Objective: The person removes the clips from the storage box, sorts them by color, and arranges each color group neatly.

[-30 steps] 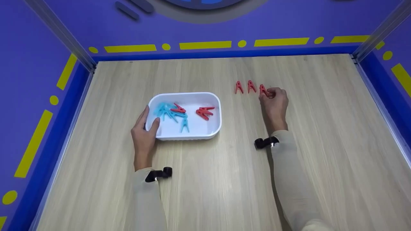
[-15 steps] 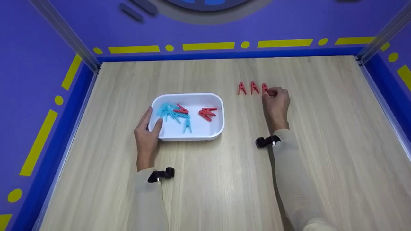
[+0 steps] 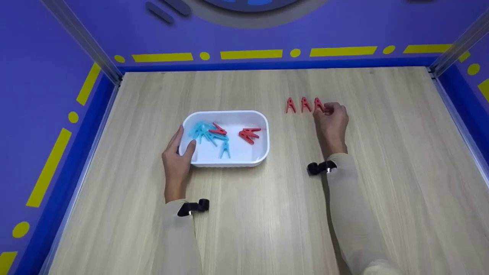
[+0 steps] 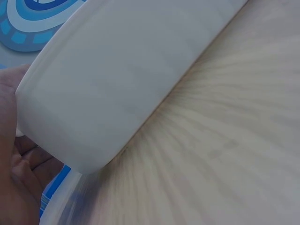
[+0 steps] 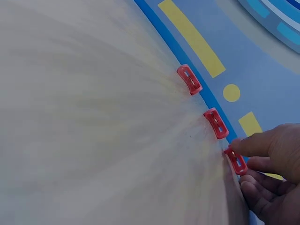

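Purple-blue walls (image 3: 344, 26) marked with yellow dashes and dots enclose a wood-grain table (image 3: 244, 217) where a person in light sleeves handles red and blue clothespins. At left, the left hand (image 3: 177, 164) grips the end of a white tray (image 3: 233, 165), its thumb over the rim and its fingers against the outer wall. Inside the tray's left half lies a heap of blue clothespins (image 3: 202, 131), with one red clothespin (image 3: 218, 131) across it; a lone blue clothespin (image 3: 225, 148) lies just in front. Farther right in the tray, a small cluster of red clothespins (image 3: 247, 134) overlaps, its exact count hard to tell. Beyond the tray, on the table's far right side, a first red clothespin (image 3: 290, 104) and a second red clothespin (image 3: 304, 103) form a row, their legs spread. At the row's right end, the right hand (image 3: 331, 123) pinches a third red clothespin (image 3: 317, 103), fingers and thumb clamped on it.
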Demonstrator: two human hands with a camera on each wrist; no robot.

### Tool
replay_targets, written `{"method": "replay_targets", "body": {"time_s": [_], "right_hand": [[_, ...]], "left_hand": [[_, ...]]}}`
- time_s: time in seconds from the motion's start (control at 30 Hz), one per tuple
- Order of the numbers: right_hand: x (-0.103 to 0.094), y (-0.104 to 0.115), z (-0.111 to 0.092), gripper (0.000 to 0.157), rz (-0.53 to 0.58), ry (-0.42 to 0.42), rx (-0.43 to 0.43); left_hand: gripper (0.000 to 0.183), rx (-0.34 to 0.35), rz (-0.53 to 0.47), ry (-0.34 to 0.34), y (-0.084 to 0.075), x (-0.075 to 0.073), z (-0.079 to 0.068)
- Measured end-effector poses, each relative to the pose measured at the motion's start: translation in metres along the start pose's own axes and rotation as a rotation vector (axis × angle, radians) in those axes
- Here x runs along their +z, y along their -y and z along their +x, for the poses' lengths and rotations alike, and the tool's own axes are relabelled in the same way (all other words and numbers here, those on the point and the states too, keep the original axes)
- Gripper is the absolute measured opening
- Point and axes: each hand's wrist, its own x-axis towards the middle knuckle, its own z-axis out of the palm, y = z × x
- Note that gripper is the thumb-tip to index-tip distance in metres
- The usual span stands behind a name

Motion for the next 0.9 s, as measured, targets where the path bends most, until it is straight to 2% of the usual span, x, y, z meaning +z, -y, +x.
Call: {"method": "replay_targets", "body": {"time_s": [0.17, 0.4, 0.57, 0.73, 0.9], "right_hand": [[-0.003, 0.009, -0.008, 0.034, -0.004, 0.007, -0.063], [0.004, 0.046, -0.035, 0.033, 0.077, 0.068, -0.29], [0.014, 0.073, -0.055, 0.033, 0.068, 0.133, -0.448], [0.027, 0.094, -0.073, 0.034, 0.047, 0.215, -0.561], [0.046, 0.109, -0.091, 0.033, 0.086, 0.324, -0.67]], "left_hand": [[0.062, 0.008, 0.008, -0.003, 0.001, 0.0, 0.001], [0.062, 0.029, -0.009, -0.01, 0.001, 0.001, 0.003], [0.062, 0.03, -0.016, -0.009, 0.001, 0.002, 0.003], [0.062, 0.029, -0.008, -0.008, 0.001, 0.002, 0.003], [0.063, 0.025, -0.01, -0.01, 0.001, 0.001, 0.002]]}}
